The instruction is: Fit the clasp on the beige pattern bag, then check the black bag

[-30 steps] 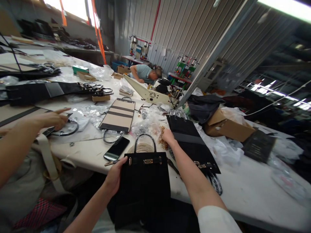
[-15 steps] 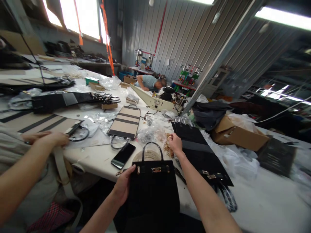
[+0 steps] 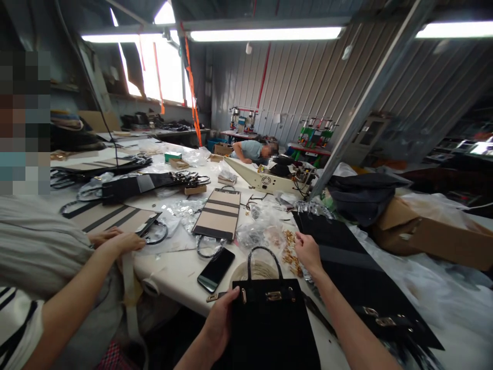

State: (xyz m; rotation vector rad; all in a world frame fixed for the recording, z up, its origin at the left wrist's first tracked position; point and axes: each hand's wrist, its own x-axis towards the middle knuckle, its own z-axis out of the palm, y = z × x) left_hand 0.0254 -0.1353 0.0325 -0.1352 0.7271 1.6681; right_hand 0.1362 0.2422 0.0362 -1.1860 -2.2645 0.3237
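My left hand (image 3: 220, 322) grips the upper left edge of a black handbag (image 3: 274, 329) with a gold clasp and a looped handle, at the near table edge. My right hand (image 3: 307, 252) reaches forward over a pile of small gold metal fittings (image 3: 289, 250), fingers curled at the pile; whether it holds any piece is not clear. Flat black bag panels (image 3: 348, 262) lie under and to the right of that arm.
A co-worker's hand (image 3: 124, 240) rests on the table (image 3: 173, 270) to my left, by beige striped panels (image 3: 119, 218). A phone (image 3: 216, 269) lies near the bag, a beige bag (image 3: 219, 220) beyond. A cardboard box (image 3: 431, 231) is right; another person works at the far end.
My view has tilted upward, so everything sits lower in frame. My right hand stays at the gold fittings. The co-worker's hand has drawn back from pointing and rests on the table.
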